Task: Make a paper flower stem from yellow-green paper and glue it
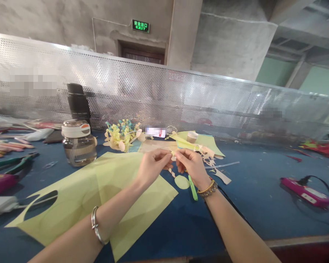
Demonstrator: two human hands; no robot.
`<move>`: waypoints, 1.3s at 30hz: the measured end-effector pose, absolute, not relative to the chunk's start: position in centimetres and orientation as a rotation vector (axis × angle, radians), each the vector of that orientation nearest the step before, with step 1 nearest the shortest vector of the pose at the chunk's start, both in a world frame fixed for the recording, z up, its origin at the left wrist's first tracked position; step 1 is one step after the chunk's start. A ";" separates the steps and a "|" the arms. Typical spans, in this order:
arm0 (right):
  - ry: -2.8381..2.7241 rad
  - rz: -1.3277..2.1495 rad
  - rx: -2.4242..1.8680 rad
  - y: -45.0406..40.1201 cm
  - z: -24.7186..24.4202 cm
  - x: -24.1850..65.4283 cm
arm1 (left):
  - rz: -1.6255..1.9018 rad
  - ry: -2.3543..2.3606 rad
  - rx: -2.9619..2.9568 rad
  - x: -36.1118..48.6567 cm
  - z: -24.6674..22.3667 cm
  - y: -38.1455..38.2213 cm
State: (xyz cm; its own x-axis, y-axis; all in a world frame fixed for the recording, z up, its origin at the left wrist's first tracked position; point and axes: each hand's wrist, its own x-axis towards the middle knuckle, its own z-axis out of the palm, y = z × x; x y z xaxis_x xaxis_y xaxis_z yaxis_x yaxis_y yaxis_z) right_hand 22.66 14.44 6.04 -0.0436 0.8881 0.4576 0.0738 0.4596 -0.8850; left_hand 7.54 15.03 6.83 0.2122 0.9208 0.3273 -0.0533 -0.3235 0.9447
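Note:
My left hand [153, 164] and my right hand [191, 164] meet over the middle of the table, fingertips pinched together. Between them is a small pale yellow piece [173, 153], mostly covered by the fingers; its kind is unclear. Just below lies a pale green oval cut-out [182, 182], beside a bright green slim-handled tool [192, 188] partly behind my right wrist. Large yellow-green paper sheets [137, 208] spread beneath my left forearm. Behind my hands are cut paper scraps [223, 176] and a bunch of small yellow and teal craft flowers [122, 133].
A lidded clear jar [79, 148] and a black bottle [78, 102] stand at left, near green-handled pliers [13, 162] and a white charger [2, 206]. A purple power strip [306, 193] lies at right. A perforated metal screen [153, 91] borders the table's back.

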 end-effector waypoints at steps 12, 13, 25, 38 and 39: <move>-1.476 0.804 -0.916 14.6 6.0 22.6 | 1.282 0.848 1.514 7.6 7.0 14.8; -1.475 0.808 -0.916 14.5 6.0 22.6 | 1.284 0.849 1.516 7.6 7.1 14.8; -1.464 0.816 -0.925 14.5 6.0 22.6 | 1.268 0.848 1.551 7.6 6.7 15.1; -1.430 0.906 -0.917 14.5 6.1 22.7 | 1.275 0.860 1.543 7.6 6.8 15.0; -1.424 0.899 -0.921 14.5 6.1 22.7 | 1.276 0.867 1.536 7.6 6.9 15.0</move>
